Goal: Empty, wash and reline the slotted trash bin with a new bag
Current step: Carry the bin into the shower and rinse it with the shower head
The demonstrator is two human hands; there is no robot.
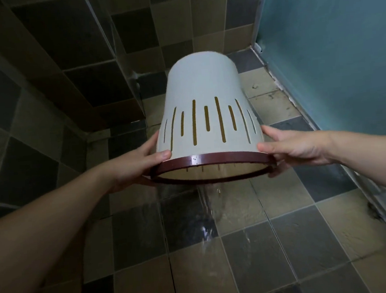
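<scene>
A: Grip entry. Left hand [140, 163] and right hand [289, 149] clasp the slotted trash bin [204, 113] at opposite sides, just above the dark red rim [211, 160]. Thumbs lie on the near wall, fingers wrap round the far sides and under the rim. Both hands are closed on the bin.

B: Position of the bin?

A: Held in the air, upside down and tipped, mouth facing down and towards the camera, base pointing away. It hangs over the tiled floor [287, 243], touching nothing else. Water [211, 205] streams from the lower edge of the mouth onto the tiles.

B: Handling estimate?

A: Judged light: thin plastic, now draining. The wall looks stiff enough to keep its shape under a two-sided clasp. Wet plastic is likely slippery, so the rim band is the best hold, since it gives the fingers a ledge. The slots [207, 118] could serve as a second purchase.

B: Step in hand?

A: Rinse water being tipped out, so washing is probably near its end. No new bag in view.

B: Unresolved?

A: Interior mostly hidden; only a sliver of the inner wall shows through the mouth, so cleanliness cannot be confirmed. Fingertips behind the bin are out of sight. Small dark specks on the rim: dirt or droplets, cannot tell. Dim light; the floor drain is not visible.
</scene>
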